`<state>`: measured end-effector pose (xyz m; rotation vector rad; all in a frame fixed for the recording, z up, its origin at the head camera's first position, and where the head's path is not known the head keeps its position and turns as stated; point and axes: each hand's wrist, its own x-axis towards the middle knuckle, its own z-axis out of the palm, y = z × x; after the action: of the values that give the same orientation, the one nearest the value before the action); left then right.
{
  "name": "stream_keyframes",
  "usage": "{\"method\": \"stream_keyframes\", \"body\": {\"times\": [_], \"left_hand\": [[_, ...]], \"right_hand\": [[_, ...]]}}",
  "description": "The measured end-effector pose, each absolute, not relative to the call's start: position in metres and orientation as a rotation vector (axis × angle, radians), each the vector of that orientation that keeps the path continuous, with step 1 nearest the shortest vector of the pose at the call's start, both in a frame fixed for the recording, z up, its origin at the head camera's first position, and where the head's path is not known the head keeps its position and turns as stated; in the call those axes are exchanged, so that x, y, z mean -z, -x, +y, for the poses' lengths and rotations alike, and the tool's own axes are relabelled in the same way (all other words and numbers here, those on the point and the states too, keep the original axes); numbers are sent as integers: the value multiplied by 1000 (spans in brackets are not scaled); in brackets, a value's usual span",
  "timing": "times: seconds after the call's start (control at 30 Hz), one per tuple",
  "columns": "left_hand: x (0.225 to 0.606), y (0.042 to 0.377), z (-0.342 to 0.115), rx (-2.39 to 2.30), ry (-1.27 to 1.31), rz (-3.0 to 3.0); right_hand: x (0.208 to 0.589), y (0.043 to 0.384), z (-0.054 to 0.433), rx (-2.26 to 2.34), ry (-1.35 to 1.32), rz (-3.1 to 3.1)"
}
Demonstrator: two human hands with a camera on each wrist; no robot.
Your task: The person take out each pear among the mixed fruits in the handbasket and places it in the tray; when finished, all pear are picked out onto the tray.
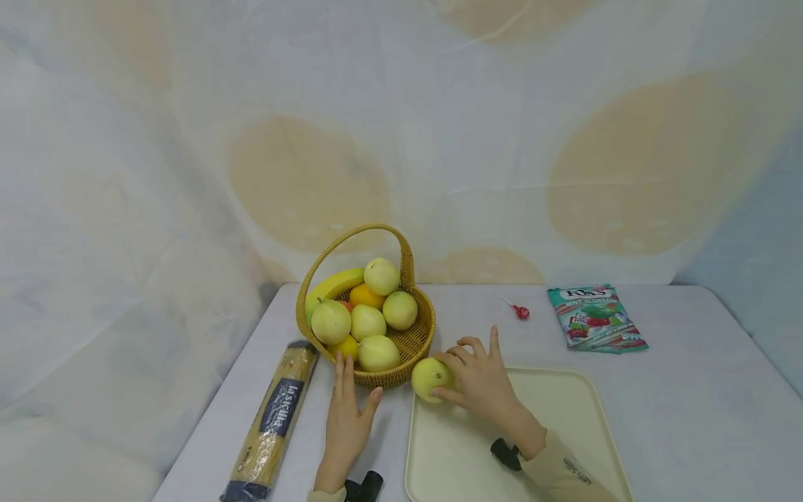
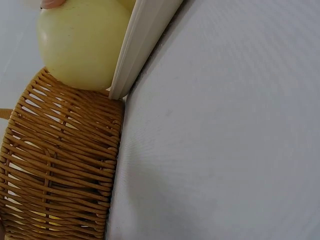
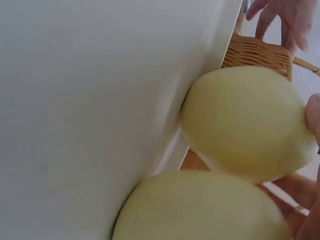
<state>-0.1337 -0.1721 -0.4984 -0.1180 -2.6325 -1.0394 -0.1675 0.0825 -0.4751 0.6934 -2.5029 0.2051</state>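
Right hand (image 1: pixel 479 380) grips a pear (image 1: pixel 429 382) at the far-left corner of the tray (image 1: pixel 564 404), where a loose pinch could let it roll over the edge or strike the second pear (image 3: pixel 200 210), while the left hand (image 1: pixel 346 425), fingers extended, could tip the basket (image 1: pixel 389 380) by pressing its rim.

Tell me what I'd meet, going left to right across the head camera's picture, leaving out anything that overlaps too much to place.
Pasta packet, fruit basket, yellow-green fruit held in the right hand, red lollipop, green sweets bag.
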Motion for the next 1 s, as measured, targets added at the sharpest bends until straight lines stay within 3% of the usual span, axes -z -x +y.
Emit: {"method": "stream_keyframes", "body": {"times": [0.5,1.0], "left_hand": [[499,134,-173,1045,117,-2639],[498,134,-172,1039,118,-2644]], "right_hand": [[468,173,70,-199,-519,-2580],[448,175,53,-552,-628,-2569]]}}
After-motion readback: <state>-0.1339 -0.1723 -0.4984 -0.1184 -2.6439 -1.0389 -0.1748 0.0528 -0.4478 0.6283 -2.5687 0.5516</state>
